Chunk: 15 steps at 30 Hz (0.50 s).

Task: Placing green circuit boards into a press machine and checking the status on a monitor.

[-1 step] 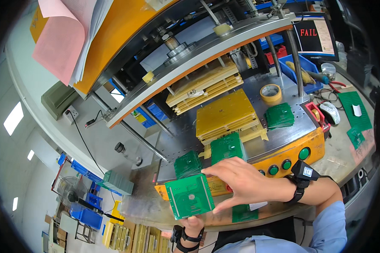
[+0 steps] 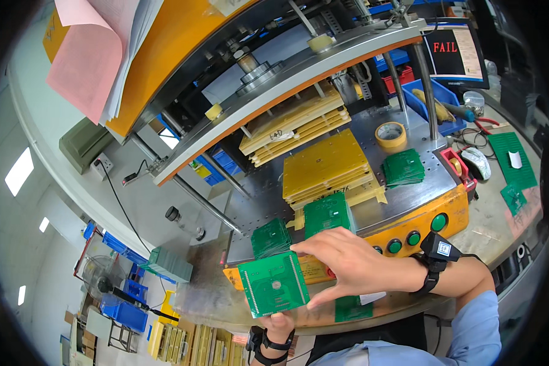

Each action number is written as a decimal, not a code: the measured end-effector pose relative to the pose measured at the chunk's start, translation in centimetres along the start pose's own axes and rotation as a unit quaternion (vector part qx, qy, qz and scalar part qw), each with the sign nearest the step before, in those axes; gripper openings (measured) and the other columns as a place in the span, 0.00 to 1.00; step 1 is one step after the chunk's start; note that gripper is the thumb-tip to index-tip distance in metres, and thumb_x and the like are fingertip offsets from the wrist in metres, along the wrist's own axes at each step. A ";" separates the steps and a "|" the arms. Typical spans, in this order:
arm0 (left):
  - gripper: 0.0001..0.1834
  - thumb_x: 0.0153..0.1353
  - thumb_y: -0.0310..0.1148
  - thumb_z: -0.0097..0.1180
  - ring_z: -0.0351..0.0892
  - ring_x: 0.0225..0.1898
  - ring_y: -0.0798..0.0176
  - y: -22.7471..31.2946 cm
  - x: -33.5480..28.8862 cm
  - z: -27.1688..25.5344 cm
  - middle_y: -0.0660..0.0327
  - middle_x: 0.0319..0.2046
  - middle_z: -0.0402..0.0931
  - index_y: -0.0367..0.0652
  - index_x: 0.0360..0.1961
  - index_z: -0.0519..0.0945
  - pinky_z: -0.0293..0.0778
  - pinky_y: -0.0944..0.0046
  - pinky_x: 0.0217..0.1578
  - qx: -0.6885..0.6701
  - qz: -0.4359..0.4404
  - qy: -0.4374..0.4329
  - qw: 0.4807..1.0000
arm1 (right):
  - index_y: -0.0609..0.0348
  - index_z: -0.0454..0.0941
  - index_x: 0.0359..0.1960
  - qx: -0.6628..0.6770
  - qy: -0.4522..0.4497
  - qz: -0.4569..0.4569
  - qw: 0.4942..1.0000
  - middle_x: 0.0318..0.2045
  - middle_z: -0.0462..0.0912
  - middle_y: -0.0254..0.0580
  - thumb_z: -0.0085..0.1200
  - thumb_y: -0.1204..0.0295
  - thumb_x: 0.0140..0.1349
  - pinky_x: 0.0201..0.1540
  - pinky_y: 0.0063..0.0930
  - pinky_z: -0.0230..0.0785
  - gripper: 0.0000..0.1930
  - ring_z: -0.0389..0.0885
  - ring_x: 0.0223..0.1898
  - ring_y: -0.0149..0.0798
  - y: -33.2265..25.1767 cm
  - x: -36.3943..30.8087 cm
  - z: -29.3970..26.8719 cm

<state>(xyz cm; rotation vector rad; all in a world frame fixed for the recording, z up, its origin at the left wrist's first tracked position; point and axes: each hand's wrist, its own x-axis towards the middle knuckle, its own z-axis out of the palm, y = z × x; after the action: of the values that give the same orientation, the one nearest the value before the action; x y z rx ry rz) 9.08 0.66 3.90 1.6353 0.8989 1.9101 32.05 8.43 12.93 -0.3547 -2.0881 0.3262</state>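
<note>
A square green circuit board [image 2: 276, 284] is held up in front of the press, its face toward me. My left hand [image 2: 279, 323] grips its lower edge, thumb in front and the other fingers mostly hidden behind the board. My right hand [image 2: 361, 266] spans its right side, one finger at the upper corner and the thumb at the lower. Behind it are a left stack of green boards [image 2: 271, 238], a middle stack [image 2: 328, 215] and a right stack [image 2: 407, 167] on the press bed. The yellow test fixture [image 2: 326, 161] sits beyond the middle stack.
The press's upper plate [image 2: 299, 88] hangs over the fixture. A tape roll [image 2: 391, 135] lies right of it. Green buttons [image 2: 439, 222] line the orange front. A mouse [image 2: 476, 163], a blue bin [image 2: 436, 104] and a monitor [image 2: 454, 55] stand right. Another board [image 2: 352, 310] lies below my right hand.
</note>
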 end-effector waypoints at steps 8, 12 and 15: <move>0.63 0.48 0.63 0.69 0.59 0.69 0.51 3.5 2.9 3.9 0.52 0.71 0.54 0.38 0.74 0.50 0.62 0.49 0.65 -0.026 0.004 -0.066 0.997 | 0.63 0.67 0.62 0.051 -0.002 -0.016 0.999 0.50 0.77 0.49 0.69 0.44 0.48 0.56 0.42 0.64 0.46 0.76 0.53 0.50 -0.9 -0.3 1.1; 0.69 0.41 0.67 0.72 0.56 0.71 0.51 3.4 3.2 4.0 0.52 0.73 0.50 0.41 0.75 0.48 0.60 0.44 0.66 -0.050 0.010 -0.100 0.994 | 0.63 0.65 0.64 0.086 -0.003 0.005 0.996 0.50 0.77 0.49 0.68 0.44 0.50 0.56 0.42 0.64 0.47 0.76 0.54 0.51 -1.7 -0.5 1.5; 0.71 0.39 0.70 0.71 0.55 0.72 0.50 2.8 3.0 3.9 0.53 0.74 0.49 0.43 0.75 0.47 0.61 0.43 0.66 -0.073 0.004 -0.079 0.994 | 0.62 0.64 0.65 0.072 0.005 0.015 0.997 0.50 0.77 0.48 0.69 0.45 0.49 0.56 0.41 0.64 0.47 0.76 0.53 0.50 -2.4 -0.5 1.5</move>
<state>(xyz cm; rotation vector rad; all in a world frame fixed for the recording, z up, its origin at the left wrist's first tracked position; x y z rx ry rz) 12.49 1.58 8.28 1.6763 0.6740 1.7775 30.67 5.94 12.66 -0.3017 -2.0374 0.4888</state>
